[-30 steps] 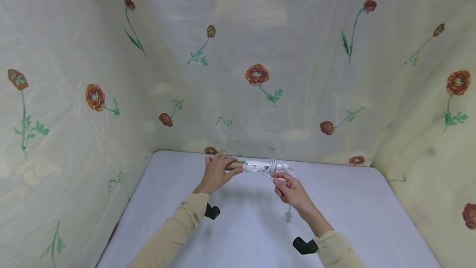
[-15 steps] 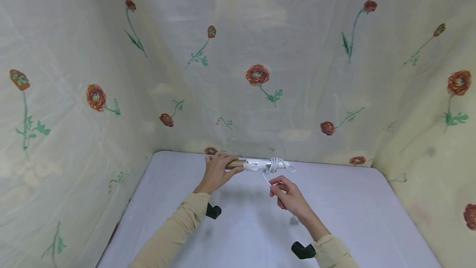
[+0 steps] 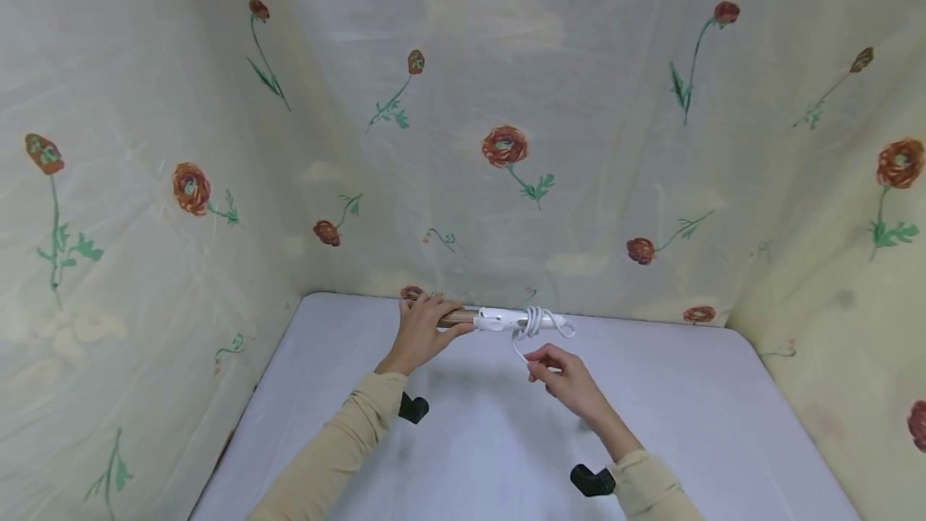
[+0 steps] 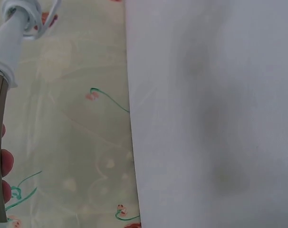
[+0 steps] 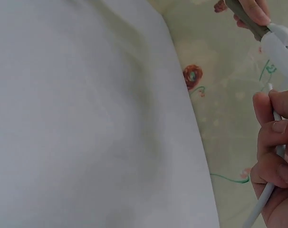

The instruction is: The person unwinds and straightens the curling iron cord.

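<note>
My left hand (image 3: 422,330) grips the gold-brown part of a white hair iron (image 3: 499,319), held level above the far side of the table. Its fingertips (image 4: 7,162) show behind the gold-brown length in the left wrist view. The white cord (image 3: 534,322) is wound in several turns around the iron's right part. Just below these turns, my right hand (image 3: 564,376) pinches a length of cord between thumb and forefinger. In the right wrist view the cord (image 5: 260,206) runs on through the curled fingers. A greyish plug (image 3: 584,424) is mostly hidden behind the right wrist.
The white table (image 3: 694,392) meets a flower-patterned curtain (image 3: 579,183) at the back and sides. Two black angled pieces lie on it: one (image 3: 414,408) beside the left sleeve, the other (image 3: 593,481) beside the right cuff.
My right hand has drawn the cord down and away from the turns, forming a slack loop. The plug has shifted right, behind the wrist. My left hand and the iron stay nearly still.
</note>
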`<state>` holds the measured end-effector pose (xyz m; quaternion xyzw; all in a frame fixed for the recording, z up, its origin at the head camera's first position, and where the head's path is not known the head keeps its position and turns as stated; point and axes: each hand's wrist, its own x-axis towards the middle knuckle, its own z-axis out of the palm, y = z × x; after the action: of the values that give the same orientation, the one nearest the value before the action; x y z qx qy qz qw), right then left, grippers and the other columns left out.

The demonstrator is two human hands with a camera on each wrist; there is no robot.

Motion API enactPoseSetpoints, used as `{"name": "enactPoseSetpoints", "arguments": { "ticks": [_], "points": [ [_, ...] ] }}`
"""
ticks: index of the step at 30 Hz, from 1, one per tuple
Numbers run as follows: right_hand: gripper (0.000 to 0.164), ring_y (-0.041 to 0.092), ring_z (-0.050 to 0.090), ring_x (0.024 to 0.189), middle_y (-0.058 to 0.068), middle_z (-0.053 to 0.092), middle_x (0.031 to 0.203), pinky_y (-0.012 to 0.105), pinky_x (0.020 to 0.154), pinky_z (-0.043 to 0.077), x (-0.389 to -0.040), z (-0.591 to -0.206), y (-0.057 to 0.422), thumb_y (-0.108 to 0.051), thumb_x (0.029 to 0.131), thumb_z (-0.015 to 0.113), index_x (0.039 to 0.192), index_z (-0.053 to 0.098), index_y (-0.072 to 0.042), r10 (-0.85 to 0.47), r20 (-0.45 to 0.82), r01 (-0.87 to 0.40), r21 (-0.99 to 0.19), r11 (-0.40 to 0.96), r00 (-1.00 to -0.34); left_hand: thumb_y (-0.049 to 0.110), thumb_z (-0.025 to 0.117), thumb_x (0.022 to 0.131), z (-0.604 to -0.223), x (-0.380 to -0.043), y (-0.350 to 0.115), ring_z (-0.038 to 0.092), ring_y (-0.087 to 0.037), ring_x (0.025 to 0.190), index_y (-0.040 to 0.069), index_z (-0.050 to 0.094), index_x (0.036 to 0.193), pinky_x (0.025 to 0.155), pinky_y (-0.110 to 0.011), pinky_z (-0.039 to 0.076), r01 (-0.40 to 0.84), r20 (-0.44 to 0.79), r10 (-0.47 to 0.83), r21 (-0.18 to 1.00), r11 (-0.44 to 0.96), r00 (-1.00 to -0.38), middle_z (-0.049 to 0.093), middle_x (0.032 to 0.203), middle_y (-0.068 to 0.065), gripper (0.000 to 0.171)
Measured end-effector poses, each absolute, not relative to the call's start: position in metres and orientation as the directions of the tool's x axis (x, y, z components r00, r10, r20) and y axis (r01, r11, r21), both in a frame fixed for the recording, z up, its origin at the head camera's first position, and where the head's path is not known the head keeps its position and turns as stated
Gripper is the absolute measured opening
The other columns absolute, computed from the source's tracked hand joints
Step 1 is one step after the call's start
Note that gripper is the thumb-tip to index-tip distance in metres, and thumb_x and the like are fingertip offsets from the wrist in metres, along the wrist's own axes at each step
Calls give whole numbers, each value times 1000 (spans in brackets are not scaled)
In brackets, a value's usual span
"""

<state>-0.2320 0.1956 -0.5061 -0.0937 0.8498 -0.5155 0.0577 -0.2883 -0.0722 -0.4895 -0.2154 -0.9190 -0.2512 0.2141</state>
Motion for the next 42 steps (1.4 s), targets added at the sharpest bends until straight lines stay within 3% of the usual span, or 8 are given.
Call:
{"name": "enactPoseSetpoints", "arguments": {
  "ticks": [4,11,22,26,31,35,42],
  "points": [
    [16,16,55,73,9,66,89,23,56,43,-237,-509,199,-17,95,57,107,64,-10,-218,-21,-84,-881,465,-976,56,65,80,-488,-288,-74,54,-19,94,24,69,108,90,-51,24,519,513,297,367,772,-805,69,103,3,43],
    [22,15,56,78,8,68,90,25,60,44,-249,-513,212,-20,94,59,110,66,-6,-241,-29,-100,-856,507,-970,52,67,79,-492,-285,-76,55,-19,94,24,69,108,80,-43,24,549,533,316,360,755,-785,69,107,4,40],
    [24,15,58,81,12,72,90,27,64,44,-271,-509,229,-14,92,61,109,68,1,-246,-22,-127,-809,574,-969,50,68,80,-492,-279,-80,53,-17,95,23,69,111,82,-41,22,530,460,334,410,742,-823,69,110,4,41],
    [19,16,56,83,12,72,89,27,66,44,-279,-505,235,-4,90,60,106,68,2,-238,-19,-132,-788,601,-971,52,67,81,-490,-278,-82,54,-17,96,24,68,112,80,-39,22,531,436,354,400,747,-827,69,107,4,42],
    [27,21,60,91,18,71,97,29,71,46,-289,-503,243,9,85,55,110,66,5,-261,-7,-157,-783,601,-965,54,65,81,-493,-277,-83,53,-17,99,23,68,114,80,-37,22,517,394,367,404,754,-843,69,105,4,45],
    [26,18,61,90,17,68,110,30,74,48,-293,-499,247,-12,94,58,115,65,0,-248,-31,-130,-786,605,-968,55,65,80,-497,-277,-85,53,-16,98,23,68,114,80,-37,22,525,393,376,402,750,-839,68,104,5,46],
    [34,23,59,94,14,65,115,35,77,49,-295,-486,247,-31,95,57,117,66,-7,-222,-42,-104,-789,606,-974,56,64,81,-500,-279,-85,52,-15,96,24,67,114,79,-37,23,518,391,368,411,751,-844,68,103,6,46]
  ]
}}
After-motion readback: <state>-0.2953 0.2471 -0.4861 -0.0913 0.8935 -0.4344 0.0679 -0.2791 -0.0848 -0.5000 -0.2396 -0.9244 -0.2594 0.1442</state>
